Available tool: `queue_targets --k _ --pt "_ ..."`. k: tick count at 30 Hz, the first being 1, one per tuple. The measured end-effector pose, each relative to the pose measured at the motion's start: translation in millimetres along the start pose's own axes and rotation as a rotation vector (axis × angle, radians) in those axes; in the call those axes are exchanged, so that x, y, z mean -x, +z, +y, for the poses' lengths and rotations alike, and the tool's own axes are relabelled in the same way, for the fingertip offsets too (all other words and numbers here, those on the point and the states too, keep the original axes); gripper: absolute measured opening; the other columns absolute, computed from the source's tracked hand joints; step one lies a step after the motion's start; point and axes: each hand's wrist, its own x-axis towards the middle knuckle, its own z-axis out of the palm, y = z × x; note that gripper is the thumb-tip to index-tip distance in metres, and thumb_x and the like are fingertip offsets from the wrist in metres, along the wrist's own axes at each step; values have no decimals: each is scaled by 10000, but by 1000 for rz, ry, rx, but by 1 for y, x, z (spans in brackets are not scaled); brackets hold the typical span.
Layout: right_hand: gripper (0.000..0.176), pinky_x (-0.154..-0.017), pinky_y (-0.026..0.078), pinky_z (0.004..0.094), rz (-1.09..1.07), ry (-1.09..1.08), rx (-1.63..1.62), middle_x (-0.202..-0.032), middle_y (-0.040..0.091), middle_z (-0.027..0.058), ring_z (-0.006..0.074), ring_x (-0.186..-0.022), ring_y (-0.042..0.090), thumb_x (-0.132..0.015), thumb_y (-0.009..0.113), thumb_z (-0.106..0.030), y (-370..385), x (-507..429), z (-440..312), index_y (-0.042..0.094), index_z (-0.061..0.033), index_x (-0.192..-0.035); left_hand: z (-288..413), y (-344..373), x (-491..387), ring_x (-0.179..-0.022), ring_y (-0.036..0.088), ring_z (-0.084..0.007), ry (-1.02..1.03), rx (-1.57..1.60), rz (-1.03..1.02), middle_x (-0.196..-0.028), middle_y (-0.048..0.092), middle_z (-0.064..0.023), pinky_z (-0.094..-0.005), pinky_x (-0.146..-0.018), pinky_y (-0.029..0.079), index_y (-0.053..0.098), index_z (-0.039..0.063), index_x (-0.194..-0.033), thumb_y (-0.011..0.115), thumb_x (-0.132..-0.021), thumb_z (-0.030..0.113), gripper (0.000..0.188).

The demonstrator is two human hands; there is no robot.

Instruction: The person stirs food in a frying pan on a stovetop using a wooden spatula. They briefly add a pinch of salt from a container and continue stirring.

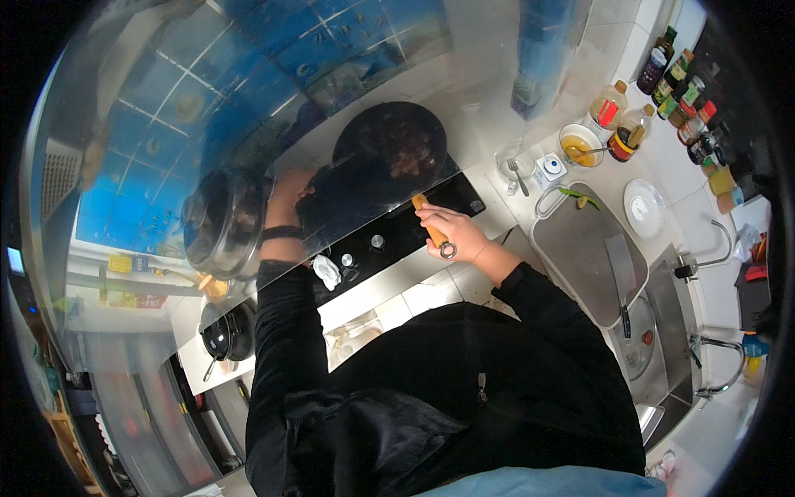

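Note:
Seen through a see-through sheet, a dark wok point(390, 140) stands on the black cooktop point(397, 227) with browned pieces of food point(413, 152) in it. My right hand point(458, 235) is closed around a wooden handle point(436, 236) with a metal ring at its end; the tool's far end is hard to make out behind the sheet. My left hand point(295, 186) is behind the sheet too, at the dark handle side of the wok, with a dark band on the wrist. Its fingers are blurred, so its grip is unclear. A crumpled white cloth point(327, 272) lies at the cooktop's left end.
A glass-lidded pot point(227, 223) is at the left, above a small black pan point(228, 335). To the right, a cleaver point(620, 273) lies on a cutting board point(577, 248) beside the sink point(671, 323). Behind stand a bowl of yellow liquid point(581, 146), a white plate point(644, 208) and several bottles point(674, 77).

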Motion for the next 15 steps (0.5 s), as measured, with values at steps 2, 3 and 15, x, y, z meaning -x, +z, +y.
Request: queue_targets --k 2,3,15 --pt "295 -1031 550 407 -13 23 -8 -1317 678 120 314 -1263 632 -761 757 -134 0 -1 -1 626 -53 -1012 18 13 -8 -1000 712 -232 -117 207 62 -1071 727 -145 -372 -808 567 687 65 -1302 707 -973 283 395" --pt "294 -1034 549 408 -4 19 -11 -1316 679 121 315 -1265 631 -760 757 -131 0 -1 -1 627 -53 -1011 27 14 -7 -967 702 -219 -138 311 53 -1069 720 -133 -363 -783 556 695 79 -1292 732 -955 290 400" --pt "292 -1038 547 418 -17 44 4 -1308 682 113 320 -1253 638 -754 754 -124 1 -1 -3 630 -55 -1008 45 -26 46 -1183 683 -314 199 -260 80 -1277 721 -145 -415 -994 524 741 146 -1265 831 -846 319 462"
